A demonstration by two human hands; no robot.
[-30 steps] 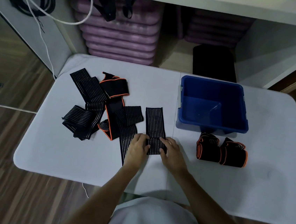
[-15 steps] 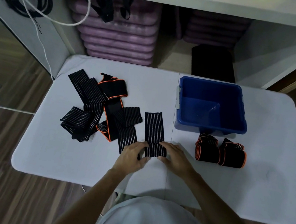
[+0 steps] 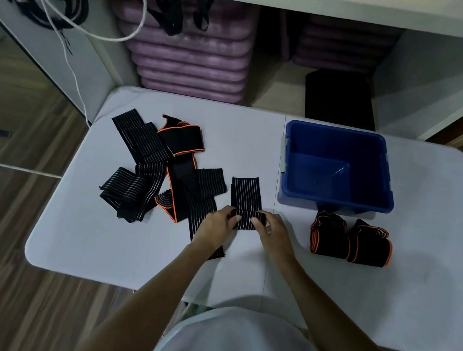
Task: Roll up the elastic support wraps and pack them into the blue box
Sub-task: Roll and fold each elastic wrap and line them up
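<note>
Both hands, L (image 3: 216, 225) & R (image 3: 271, 231), gripping & rolling striped wrap (image 3: 245, 205); 2 rolls (image 3: 349, 242) waiting by empty box (image 3: 333, 199), pile (image 3: 162, 168) left.

no legible text, labels, brands, nos. or signs are showing anywhere in the head view.
</note>
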